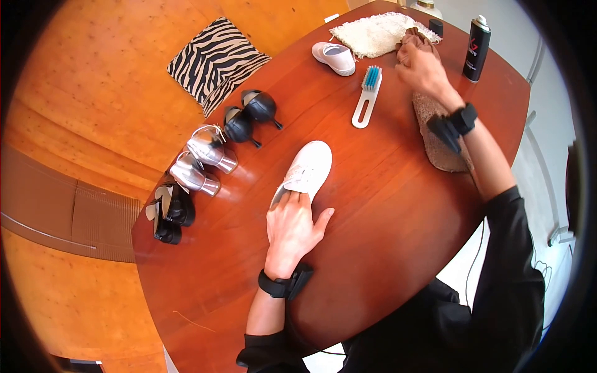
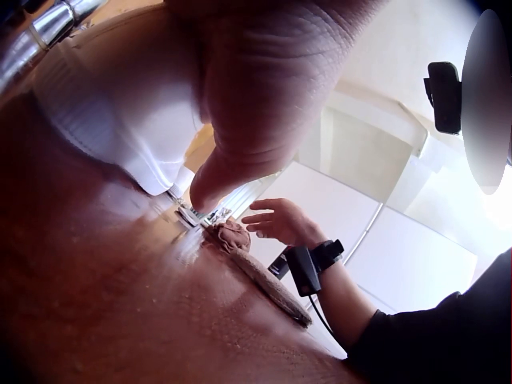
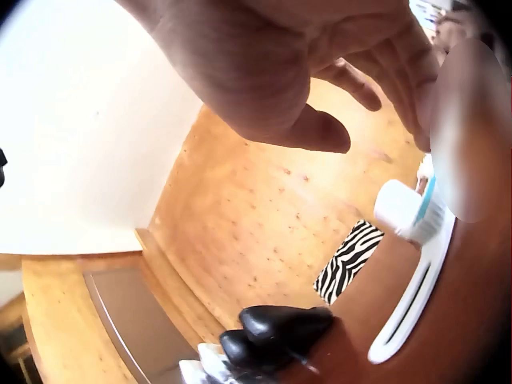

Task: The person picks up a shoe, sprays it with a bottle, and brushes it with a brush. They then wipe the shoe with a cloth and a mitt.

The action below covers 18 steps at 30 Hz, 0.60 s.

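Observation:
My left hand [image 1: 291, 227] has its fingers tucked into the opening of a white lace-up sneaker [image 1: 314, 161], whose toe points away from me. The thumb stands apart, outside the shoe. Across the table, my right hand [image 1: 426, 73] reaches over a crumpled brown cloth [image 1: 416, 36]. In the right wrist view its fingers [image 3: 320, 132] are loosely bent, thumb apart, with nothing held. A long brown fuzzy pad [image 1: 438, 152] lies partly beneath that forearm. Between the hands lies a white brush [image 1: 365, 105] with blue bristles; the other white sneaker [image 1: 336, 58] sits beyond it.
A cream shaggy cloth [image 1: 367, 32] lies at the far edge. Near it are a black cap [image 1: 436, 27] and an upright black spray can [image 1: 477, 53]. Black heels [image 1: 260, 105], silver heels [image 1: 208, 149] and black shoes [image 1: 178, 205] line the left edge. A zebra-print cushion [image 1: 214, 62] lies beyond the table.

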Tool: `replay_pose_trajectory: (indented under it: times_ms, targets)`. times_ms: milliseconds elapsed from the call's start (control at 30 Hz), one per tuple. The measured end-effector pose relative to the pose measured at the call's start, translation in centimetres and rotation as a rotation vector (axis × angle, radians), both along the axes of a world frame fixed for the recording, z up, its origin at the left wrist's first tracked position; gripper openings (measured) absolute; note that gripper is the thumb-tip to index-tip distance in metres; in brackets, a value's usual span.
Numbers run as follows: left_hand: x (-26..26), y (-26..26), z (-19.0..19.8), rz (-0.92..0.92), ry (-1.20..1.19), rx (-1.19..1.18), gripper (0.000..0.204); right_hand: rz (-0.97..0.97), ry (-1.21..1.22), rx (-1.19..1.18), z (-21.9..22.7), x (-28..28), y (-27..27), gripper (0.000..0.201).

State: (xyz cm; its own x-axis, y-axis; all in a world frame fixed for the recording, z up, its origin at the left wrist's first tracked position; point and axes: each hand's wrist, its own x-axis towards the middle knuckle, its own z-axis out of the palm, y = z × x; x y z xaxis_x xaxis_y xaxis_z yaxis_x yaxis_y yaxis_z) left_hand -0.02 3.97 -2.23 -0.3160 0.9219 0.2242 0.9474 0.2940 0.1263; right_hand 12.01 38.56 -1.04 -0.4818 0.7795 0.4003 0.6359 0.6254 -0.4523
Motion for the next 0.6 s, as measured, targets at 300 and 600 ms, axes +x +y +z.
replay_pose_trajectory:
  times_ms: [300, 600]
  targets:
    - [-0.2, 0.0, 0.1, -0.013, 0.055, 0.004, 0.038, -0.194, -0.239, 0.18, 0.4, -0.2, 9.8, 0.051]
    - [-0.4, 0.1, 0.6, 0.027, -0.022, -0.001, 0.038, -0.046, -0.37, -0.059, -3.2, -1.1, 10.2, 0.036]
